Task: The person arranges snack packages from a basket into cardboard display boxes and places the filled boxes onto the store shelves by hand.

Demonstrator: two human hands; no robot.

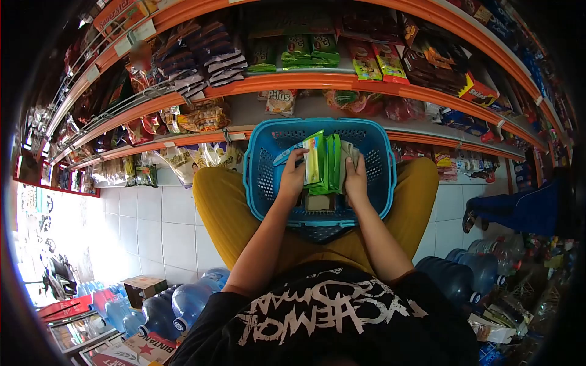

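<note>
A blue plastic basket with perforated walls sits between my bent knees. Inside it, a row of green snack packets stands on edge, close together. My left hand grips the row from its left side, fingers against the outermost packet. On the other side my right hand presses in, next to a greyish-beige item whose kind I cannot make out. A light-blue packet lies behind my left fingers. Below the green packets a brownish box shows in part.
Shelves with orange edges curve ahead, stacked with snack packets, including more green ones. Large blue water bottles stand behind on the left, others on the right. Another person's dark-clothed legs are at the right. White tiles cover the floor.
</note>
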